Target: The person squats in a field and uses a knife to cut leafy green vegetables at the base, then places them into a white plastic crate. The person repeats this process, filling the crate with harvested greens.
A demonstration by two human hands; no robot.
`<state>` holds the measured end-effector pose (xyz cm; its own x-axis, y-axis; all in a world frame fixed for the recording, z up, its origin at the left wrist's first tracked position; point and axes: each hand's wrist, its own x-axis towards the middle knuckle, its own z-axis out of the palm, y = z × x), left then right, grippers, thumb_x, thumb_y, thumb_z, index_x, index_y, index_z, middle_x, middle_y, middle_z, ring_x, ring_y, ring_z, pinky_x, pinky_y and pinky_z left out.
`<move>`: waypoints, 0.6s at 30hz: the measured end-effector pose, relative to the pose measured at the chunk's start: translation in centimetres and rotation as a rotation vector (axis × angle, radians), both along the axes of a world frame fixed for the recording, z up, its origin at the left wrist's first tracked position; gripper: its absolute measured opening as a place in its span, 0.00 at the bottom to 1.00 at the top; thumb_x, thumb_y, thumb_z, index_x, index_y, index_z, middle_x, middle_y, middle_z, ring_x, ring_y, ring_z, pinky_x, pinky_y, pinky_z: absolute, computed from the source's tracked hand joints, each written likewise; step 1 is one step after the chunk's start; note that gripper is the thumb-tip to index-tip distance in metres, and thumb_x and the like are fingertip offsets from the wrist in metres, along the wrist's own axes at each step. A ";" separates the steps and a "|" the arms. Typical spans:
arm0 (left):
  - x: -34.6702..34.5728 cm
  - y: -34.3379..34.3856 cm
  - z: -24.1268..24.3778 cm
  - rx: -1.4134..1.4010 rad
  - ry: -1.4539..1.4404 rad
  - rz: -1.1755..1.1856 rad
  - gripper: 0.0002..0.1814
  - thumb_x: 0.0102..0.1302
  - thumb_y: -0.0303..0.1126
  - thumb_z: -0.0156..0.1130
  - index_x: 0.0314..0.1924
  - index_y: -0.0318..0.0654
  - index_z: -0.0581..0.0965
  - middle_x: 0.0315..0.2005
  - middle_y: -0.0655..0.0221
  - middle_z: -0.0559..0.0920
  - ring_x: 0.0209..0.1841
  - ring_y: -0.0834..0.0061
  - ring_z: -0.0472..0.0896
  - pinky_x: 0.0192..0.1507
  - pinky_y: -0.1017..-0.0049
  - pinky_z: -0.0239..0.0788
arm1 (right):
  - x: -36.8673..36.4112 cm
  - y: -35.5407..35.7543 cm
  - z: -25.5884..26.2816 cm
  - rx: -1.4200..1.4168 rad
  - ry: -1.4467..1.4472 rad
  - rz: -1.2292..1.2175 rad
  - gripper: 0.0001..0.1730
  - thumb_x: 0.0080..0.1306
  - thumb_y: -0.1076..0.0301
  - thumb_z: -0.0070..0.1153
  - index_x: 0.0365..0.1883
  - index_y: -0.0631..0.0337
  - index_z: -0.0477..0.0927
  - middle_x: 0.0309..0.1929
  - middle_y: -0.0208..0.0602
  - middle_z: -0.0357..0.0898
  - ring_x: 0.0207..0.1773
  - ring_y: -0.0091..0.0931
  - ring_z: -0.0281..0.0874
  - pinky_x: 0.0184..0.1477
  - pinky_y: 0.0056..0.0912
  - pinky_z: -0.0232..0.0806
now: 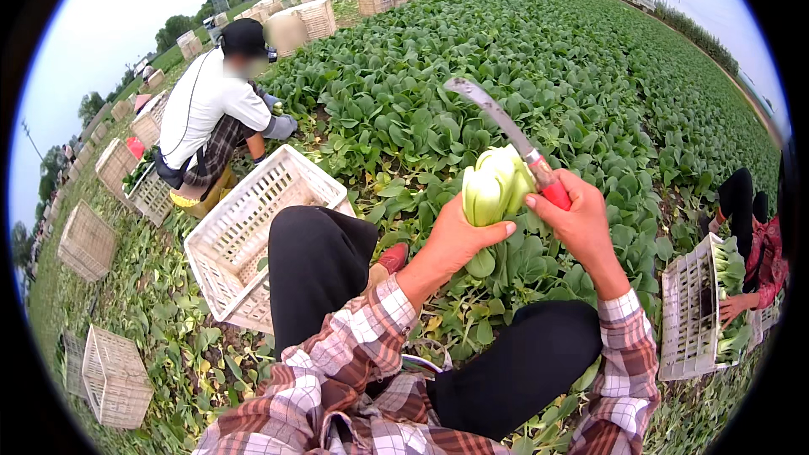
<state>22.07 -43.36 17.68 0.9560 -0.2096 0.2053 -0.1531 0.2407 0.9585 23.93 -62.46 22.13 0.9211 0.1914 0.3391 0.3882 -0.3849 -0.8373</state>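
My left hand point(466, 235) grips a head of bok choy point(496, 183) around its stalks, the pale green base up and the leaves hanging below. In my right hand point(578, 218) is a curved harvesting knife point(496, 115) with a red handle. Its blade points up and to the left, and the part near the handle is close beside the bok choy's base; whether they touch I cannot tell. Both hands are in front of my knees, above the growing plants. A white plastic crate point(218, 272) stands by my left knee, with a bit of leaf inside.
Rows of bok choy point(569, 57) grow ahead. Cut leaves point(208, 360) litter the ground at left. A person in a white shirt point(212, 95) crouches beyond the crate. At right, another person's hand point(736, 308) is at a filled crate point(686, 316). More crates point(120, 373) stand at left.
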 end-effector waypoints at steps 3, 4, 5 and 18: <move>-1.9 4.5 5.5 0.781 -0.215 0.176 0.30 0.52 0.31 0.73 0.56 0.40 0.73 0.41 0.63 0.83 0.45 0.68 0.82 0.50 0.69 0.69 | -0.8 -1.0 1.5 0.298 0.119 -0.183 0.10 0.66 0.64 0.61 0.38 0.59 0.75 0.19 0.18 0.68 0.13 0.10 0.58 0.15 0.14 0.49; -2.2 7.1 5.6 0.889 -0.437 0.306 0.31 0.52 0.33 0.73 0.56 0.41 0.73 0.39 0.63 0.83 0.43 0.66 0.82 0.48 0.68 0.68 | 0.0 -1.8 0.6 0.282 0.115 -0.191 0.11 0.66 0.65 0.61 0.41 0.60 0.76 0.21 0.20 0.71 0.13 0.10 0.58 0.14 0.14 0.49; -2.2 9.3 6.3 0.962 -0.685 0.424 0.31 0.51 0.35 0.73 0.56 0.42 0.73 0.38 0.63 0.83 0.42 0.64 0.82 0.47 0.67 0.68 | 0.2 -2.4 1.1 0.238 0.078 -0.225 0.13 0.67 0.65 0.60 0.45 0.61 0.77 0.24 0.22 0.74 0.13 0.11 0.58 0.14 0.15 0.50; -5.9 51.1 -8.4 1.974 -0.866 -0.123 0.24 0.59 0.27 0.57 0.57 0.49 0.70 0.40 0.77 0.77 0.49 0.72 0.72 0.61 0.69 0.60 | 0.7 -4.1 -9.8 -0.314 0.438 -0.206 0.21 0.59 0.76 0.60 0.52 0.66 0.76 0.27 0.24 0.73 0.23 0.14 0.64 0.26 0.18 0.58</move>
<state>16.21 7.69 9.25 0.7364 -0.6755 -0.0386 -0.6374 -0.6734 -0.3745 24.63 -66.52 12.33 0.9917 0.0227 -0.1265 -0.0786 -0.6718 -0.7365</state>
